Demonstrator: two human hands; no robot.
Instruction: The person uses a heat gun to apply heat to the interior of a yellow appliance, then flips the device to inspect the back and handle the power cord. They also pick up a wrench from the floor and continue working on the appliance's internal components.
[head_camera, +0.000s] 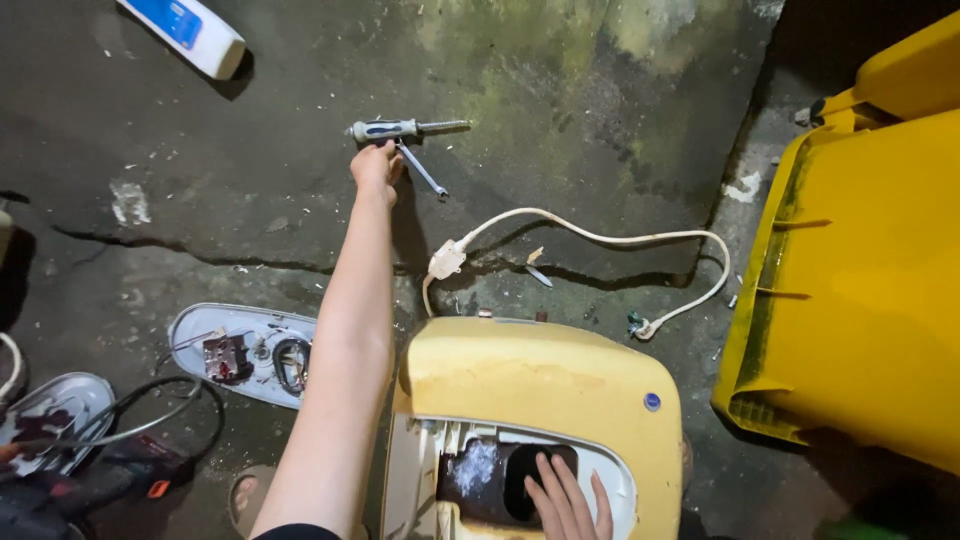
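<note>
Stained concrete floor (250, 200). Left hand (377, 165) closing on screwdriver (405, 128) at 12 o'clock, grip unconfirmed; right hand (568, 500) flat, open inside yellow heater casing (530, 385). Tool-fetch step, likely; next needs firm handle grasp.

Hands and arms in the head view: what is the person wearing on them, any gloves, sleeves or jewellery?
Both are bare. The left hand has no glove, ring or watch, and the arm behind it is uncovered up to a dark short sleeve at the bottom edge. The right hand is gloveless too, with no ring visible; only its fingers and part of its back show, so the wrist cannot be checked.
</note>
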